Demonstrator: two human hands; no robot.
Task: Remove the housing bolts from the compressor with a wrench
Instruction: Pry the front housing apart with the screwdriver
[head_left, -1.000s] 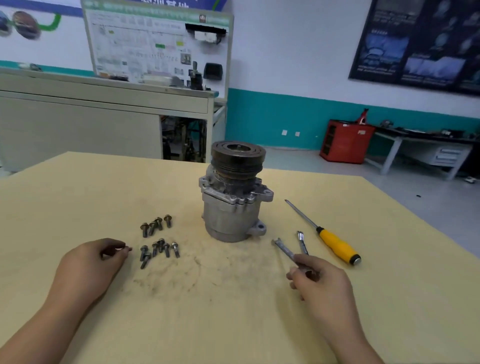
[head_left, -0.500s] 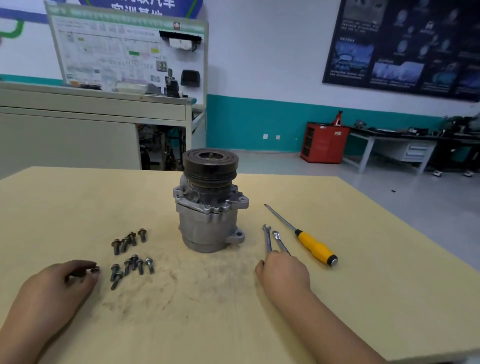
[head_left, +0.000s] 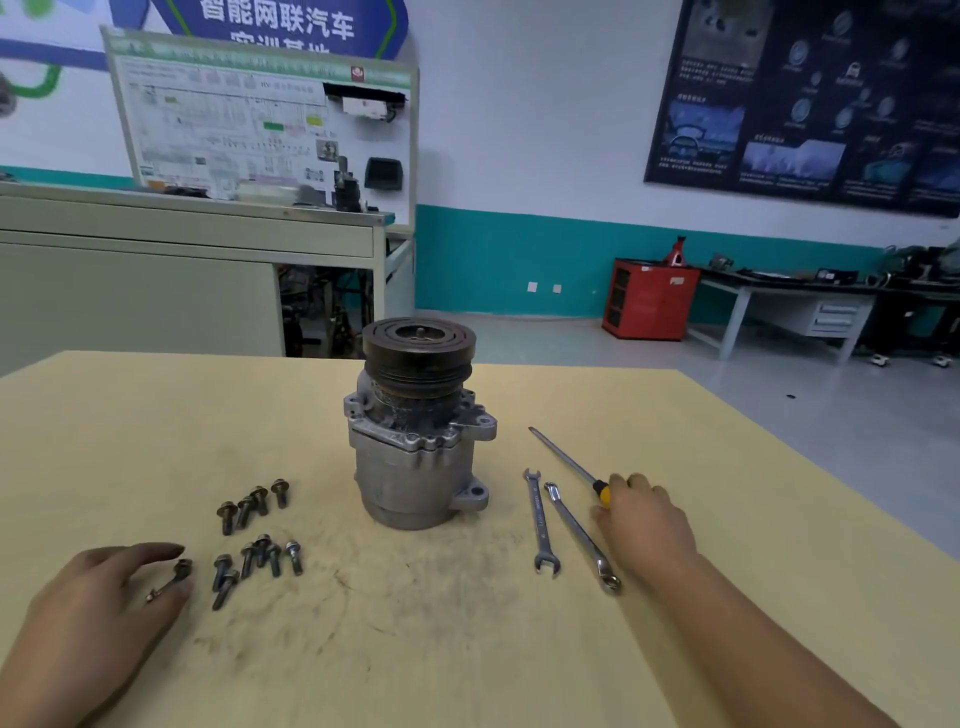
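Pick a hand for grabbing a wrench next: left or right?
Right, probably. The right hand lies just beside the two wrenches, resting on the screwdriver handle. The left hand pinches a bolt, over on the left of the compressor.

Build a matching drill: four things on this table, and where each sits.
1. grey metal compressor with black pulley
2. loose dark steel bolts
3. two flat silver wrenches
4. yellow-handled screwdriver

A. handle covered by the right hand
B. upright, middle of the pale wooden table
C. between compressor and screwdriver
D. two clusters left of the compressor

Pairs: 1-B, 2-D, 3-C, 4-A
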